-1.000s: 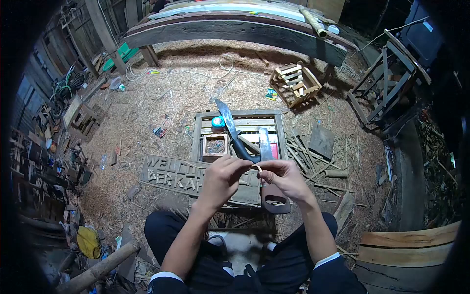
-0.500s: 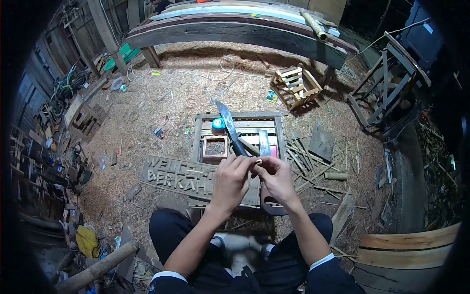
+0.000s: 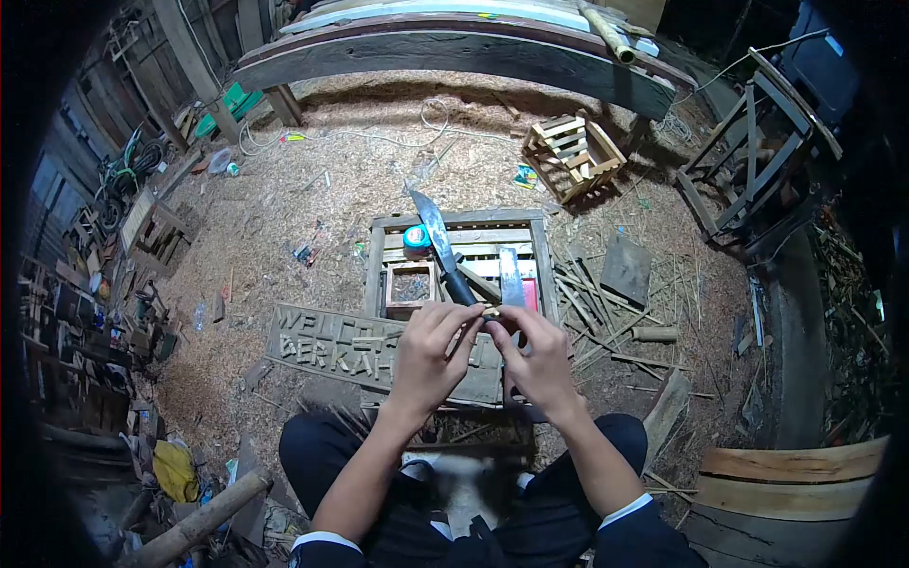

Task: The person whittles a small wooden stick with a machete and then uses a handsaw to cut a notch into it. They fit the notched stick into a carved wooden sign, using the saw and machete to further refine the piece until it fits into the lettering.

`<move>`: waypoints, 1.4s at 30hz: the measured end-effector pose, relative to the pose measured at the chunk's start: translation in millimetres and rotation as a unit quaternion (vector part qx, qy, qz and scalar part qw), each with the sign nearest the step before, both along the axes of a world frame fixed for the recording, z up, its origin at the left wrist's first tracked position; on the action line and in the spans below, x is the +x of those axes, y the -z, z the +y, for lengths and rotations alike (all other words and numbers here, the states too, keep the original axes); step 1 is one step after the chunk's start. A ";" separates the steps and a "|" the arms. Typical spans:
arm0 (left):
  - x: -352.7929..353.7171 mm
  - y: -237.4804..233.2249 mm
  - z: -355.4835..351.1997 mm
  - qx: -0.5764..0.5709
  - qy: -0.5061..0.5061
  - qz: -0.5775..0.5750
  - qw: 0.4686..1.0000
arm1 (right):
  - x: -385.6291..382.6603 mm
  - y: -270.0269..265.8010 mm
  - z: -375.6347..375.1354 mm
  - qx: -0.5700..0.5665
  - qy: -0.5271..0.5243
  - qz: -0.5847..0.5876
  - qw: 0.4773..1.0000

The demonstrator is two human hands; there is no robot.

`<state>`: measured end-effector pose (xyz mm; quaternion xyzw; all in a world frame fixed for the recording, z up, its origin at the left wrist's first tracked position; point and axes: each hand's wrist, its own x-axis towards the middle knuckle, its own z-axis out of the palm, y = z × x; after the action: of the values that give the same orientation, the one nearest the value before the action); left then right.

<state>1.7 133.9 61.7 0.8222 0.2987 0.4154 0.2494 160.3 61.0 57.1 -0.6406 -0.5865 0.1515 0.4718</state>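
A small pale piece of wood (image 3: 490,311) is pinched at the fingertips of my left hand (image 3: 428,358) and my right hand (image 3: 542,362), which meet over a low slatted table (image 3: 379,248). Beneath them lies a wooden board with raised letters (image 3: 327,352), partly hidden by my left hand. Just beyond my fingers, a large knife with a black handle (image 3: 434,232) rests diagonally on the table. Beside it are a blue-lidded round tub (image 3: 417,239) and a small square wooden box (image 3: 410,304). A flat metal blade (image 3: 511,275) lies to the right, near a pink-red item (image 3: 530,295).
Wood shavings cover the ground. Sticks (image 3: 592,303) and a dark flat board (image 3: 626,270) lie right of the table. A slatted crate (image 3: 574,161) sits farther back, before a long workbench (image 3: 454,64). Planks (image 3: 786,483) are at the lower right, a bamboo pole (image 3: 199,521) at the lower left.
My fingers have shifted around the small piece, and my right hand has turned so that its back shows more. The view has moved slightly.
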 end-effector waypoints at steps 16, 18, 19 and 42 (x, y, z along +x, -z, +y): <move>-17.9 8.9 15.2 -0.040 0.104 0.137 0.984 | 9.9 24.9 -5.8 -0.095 -0.135 0.005 0.986; -17.5 12.6 18.1 -0.023 0.104 0.132 0.986 | 11.0 20.6 -6.3 -0.114 -0.141 0.016 0.983; -17.7 13.7 20.1 -0.003 0.102 0.126 0.987 | 11.4 20.2 -5.0 -0.129 -0.148 0.025 0.980; -3.2 26.0 30.0 -0.153 0.098 0.053 0.982 | 2.0 31.1 12.6 -0.180 -0.161 0.520 0.820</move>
<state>-1.4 163.9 35.8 0.8207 0.2892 0.2940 0.3955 162.3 73.6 26.0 -0.4365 -0.3115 0.6386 0.5520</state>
